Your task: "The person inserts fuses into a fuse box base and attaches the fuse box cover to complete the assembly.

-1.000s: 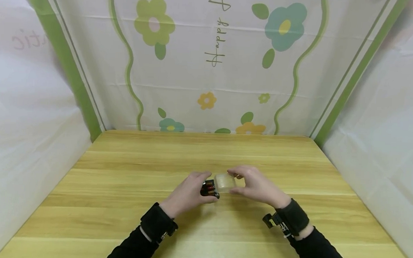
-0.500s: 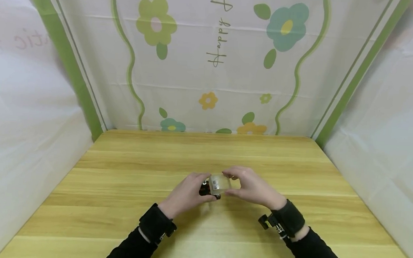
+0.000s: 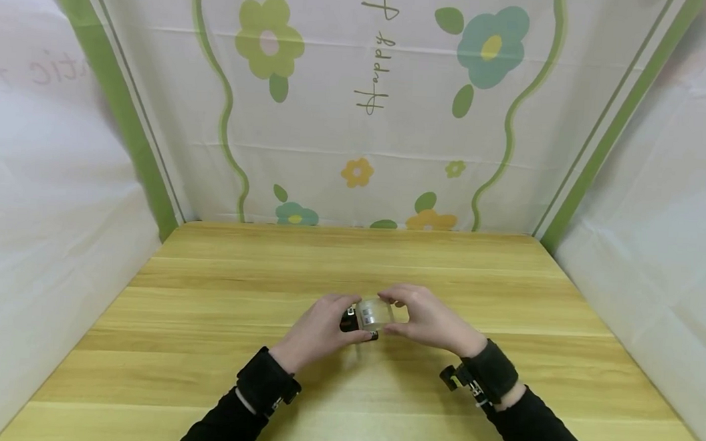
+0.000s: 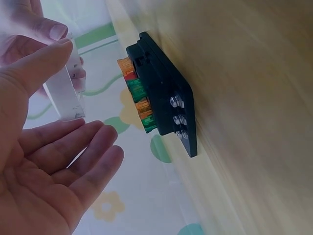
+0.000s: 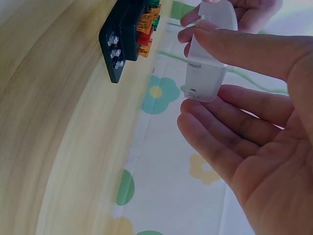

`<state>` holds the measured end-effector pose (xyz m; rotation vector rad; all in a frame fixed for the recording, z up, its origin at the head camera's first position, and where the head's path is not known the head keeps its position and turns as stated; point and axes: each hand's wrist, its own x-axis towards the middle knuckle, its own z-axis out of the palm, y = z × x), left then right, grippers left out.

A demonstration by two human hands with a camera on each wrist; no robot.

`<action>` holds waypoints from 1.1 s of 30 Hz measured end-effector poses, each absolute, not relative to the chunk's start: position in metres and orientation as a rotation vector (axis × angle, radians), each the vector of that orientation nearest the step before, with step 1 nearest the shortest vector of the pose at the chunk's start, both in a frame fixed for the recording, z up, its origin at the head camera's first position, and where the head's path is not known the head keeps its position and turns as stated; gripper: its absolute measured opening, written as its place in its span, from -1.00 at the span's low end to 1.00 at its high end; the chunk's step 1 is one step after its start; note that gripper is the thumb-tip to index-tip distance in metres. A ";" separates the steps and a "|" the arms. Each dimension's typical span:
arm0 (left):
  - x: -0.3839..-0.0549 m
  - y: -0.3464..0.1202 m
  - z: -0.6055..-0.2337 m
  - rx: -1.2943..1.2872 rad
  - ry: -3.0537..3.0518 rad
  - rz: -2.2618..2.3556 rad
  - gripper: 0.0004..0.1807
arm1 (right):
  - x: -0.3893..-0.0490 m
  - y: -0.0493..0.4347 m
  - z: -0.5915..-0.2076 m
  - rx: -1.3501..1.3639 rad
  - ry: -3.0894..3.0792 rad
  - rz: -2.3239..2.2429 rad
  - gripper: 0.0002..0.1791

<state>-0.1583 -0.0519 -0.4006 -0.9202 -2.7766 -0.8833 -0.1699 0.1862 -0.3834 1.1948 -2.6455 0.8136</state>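
A black fuse block [image 4: 161, 93] with orange, red and green blade fuses [image 4: 138, 95] and silver screws rests on the wooden table. Above it is a clear plastic cover [image 3: 374, 315], tilted and apart from the block in both wrist views. My right hand [image 3: 434, 321] grips the cover, its thumb on one edge and its fingertips on the opposite one. Around the cover's left side, my left hand [image 3: 323, 332] has its thumb and fingertips on the edges. In the head view the cover and left hand hide most of the block.
The wooden table [image 3: 205, 293] spreads out around both hands. At its far edge hangs a white cloth [image 3: 316, 125] with flowers and green stripes, and white cloth sides stand left and right. Black straps with small cameras sit on both wrists.
My right hand has moved the clear cover left, over the fuse block, and tilted it; the coloured fuses are now hidden in the head view. My left hand has hardly moved.
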 end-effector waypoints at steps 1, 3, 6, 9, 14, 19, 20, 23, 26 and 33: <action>-0.159 -0.053 -0.401 -0.923 -2.773 -0.887 -0.30 | -0.170 0.186 -0.384 1.196 -2.646 0.812 -0.38; -0.159 -0.054 -0.401 -0.932 -2.768 -0.889 -0.33 | -0.171 0.184 -0.385 1.205 -2.643 0.815 -0.38; -0.160 -0.057 -0.401 -0.954 -2.764 -0.884 -0.35 | -0.173 0.183 -0.387 1.233 -2.625 0.817 -0.39; -0.160 -0.060 -0.400 -0.967 -2.767 -0.877 -0.36 | -0.175 0.181 -0.387 1.269 -2.600 0.807 -0.37; -0.161 -0.063 -0.398 -0.969 -2.774 -0.882 -0.38 | -0.180 0.177 -0.386 1.304 -2.593 0.777 -0.35; -0.162 -0.067 -0.398 -0.965 -2.795 -0.896 -0.40 | -0.183 0.173 -0.386 1.311 -2.629 0.749 -0.40; -0.162 -0.068 -0.398 -0.966 -2.798 -0.893 -0.41 | -0.184 0.172 -0.386 1.313 -2.640 0.741 -0.41; -0.164 -0.071 -0.399 -0.967 -2.808 -0.887 -0.42 | -0.185 0.168 -0.384 1.312 -2.686 0.722 -0.42; -0.165 -0.073 -0.400 -0.964 -2.816 -0.876 -0.43 | -0.187 0.164 -0.384 1.309 -2.721 0.695 -0.42; -0.167 -0.075 -0.401 -0.932 -2.863 -0.834 -0.48 | -0.192 0.157 -0.389 1.312 -2.770 0.683 -0.43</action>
